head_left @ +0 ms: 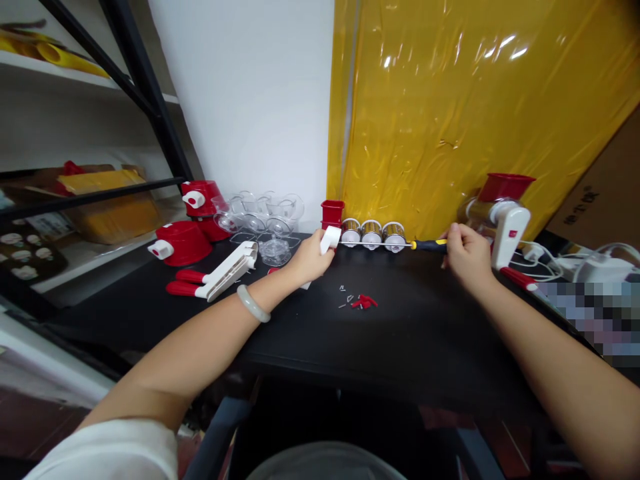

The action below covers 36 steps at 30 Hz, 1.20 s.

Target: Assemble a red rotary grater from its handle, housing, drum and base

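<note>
Above the black table, my left hand [313,257] is closed around a white plastic part [331,239], most of it hidden by the fingers. My right hand [467,253] grips a screwdriver [429,245] by its black and yellow handle. The long metal shaft lies level and its tip reaches the white part. Behind the shaft stand three metal grater drums [371,235] with white rims. Small red plastic pieces [365,302] and several tiny metal screws or pins [343,289] lie on the table between my hands.
On the left are red housings [183,243], clear plastic parts [275,248] and white arms with red handles [227,272]. At the right stands a grater [510,227] with a red hopper, beside white cables [543,260]. A black shelf frame [150,87] borders the left side.
</note>
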{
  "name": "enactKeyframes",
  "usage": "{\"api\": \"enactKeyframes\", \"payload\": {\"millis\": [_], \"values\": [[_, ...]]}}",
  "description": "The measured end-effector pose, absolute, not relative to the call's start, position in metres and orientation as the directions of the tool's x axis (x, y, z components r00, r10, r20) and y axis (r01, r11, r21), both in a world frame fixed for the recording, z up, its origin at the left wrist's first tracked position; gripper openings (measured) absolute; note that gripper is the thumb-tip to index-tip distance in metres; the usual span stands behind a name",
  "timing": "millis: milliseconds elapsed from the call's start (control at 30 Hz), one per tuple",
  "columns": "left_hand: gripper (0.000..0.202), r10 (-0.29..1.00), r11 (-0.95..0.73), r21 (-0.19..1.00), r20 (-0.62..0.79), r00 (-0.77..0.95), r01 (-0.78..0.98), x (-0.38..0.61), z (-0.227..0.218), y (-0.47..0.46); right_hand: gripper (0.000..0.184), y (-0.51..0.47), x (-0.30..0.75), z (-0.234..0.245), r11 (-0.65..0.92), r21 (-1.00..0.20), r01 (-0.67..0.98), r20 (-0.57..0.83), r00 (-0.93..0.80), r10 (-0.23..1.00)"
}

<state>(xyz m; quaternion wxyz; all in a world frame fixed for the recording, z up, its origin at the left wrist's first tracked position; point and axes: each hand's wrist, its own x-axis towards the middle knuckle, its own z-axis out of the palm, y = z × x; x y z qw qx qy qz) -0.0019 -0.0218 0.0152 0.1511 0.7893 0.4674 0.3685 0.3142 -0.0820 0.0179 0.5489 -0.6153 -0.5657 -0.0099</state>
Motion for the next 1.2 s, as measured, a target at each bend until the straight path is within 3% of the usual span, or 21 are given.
{"api": "enactKeyframes", "payload": {"millis": [333, 767, 1200], "values": [[0.032, 0.849, -0.514, 0.543, 0.431, 0.305, 0.664, -0.005, 0.012, -0.018, 0.025, -0.072, 0.322, 0.020, 0.102, -0.709, 0.697, 0.400, 0.280, 0.873], [0.033, 0.830, -0.521, 0.445, 0.464, 0.310, 0.729, -0.008, 0.014, -0.016, 0.042, -0.063, 0.326, 0.009, -0.021, -0.803, 0.596, 0.164, 0.254, 0.953], [0.033, 0.819, -0.550, 0.512, 0.487, 0.305, 0.660, -0.009, 0.012, -0.012, 0.046, -0.062, 0.326, 0.004, 0.034, -0.817, 0.576, 0.177, 0.194, 0.965]]}}
